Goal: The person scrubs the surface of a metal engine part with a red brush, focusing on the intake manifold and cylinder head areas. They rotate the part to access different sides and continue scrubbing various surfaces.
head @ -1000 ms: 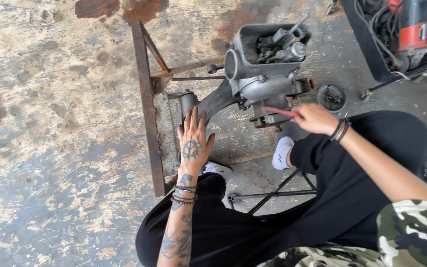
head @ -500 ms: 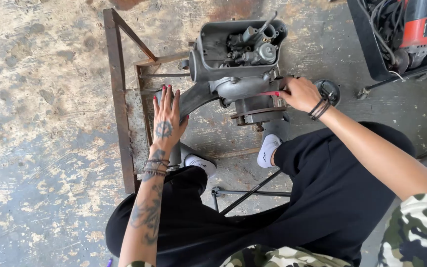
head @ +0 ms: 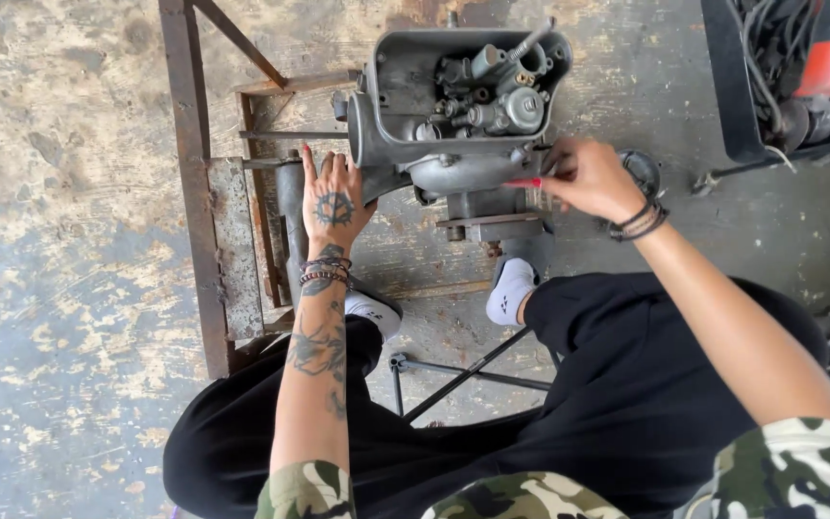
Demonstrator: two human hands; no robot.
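Left hand lies flat, fingers spread, on the one engine; right hand pinches one red tool.

Left hand flat, fingers spread; right hand curled.

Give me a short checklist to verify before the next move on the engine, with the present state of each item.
1. Left hand steadies the engine: ok, it lies flat on the housing beside it.
2. Right hand grips the red tool: ok.
3. Tool tip seated on its part: cannot tell, the tip is hidden.
4. Engine held firm on the rusty stand: cannot tell, the mount is hidden.
5. Feet clear of the work: ok, the socks rest below the engine.
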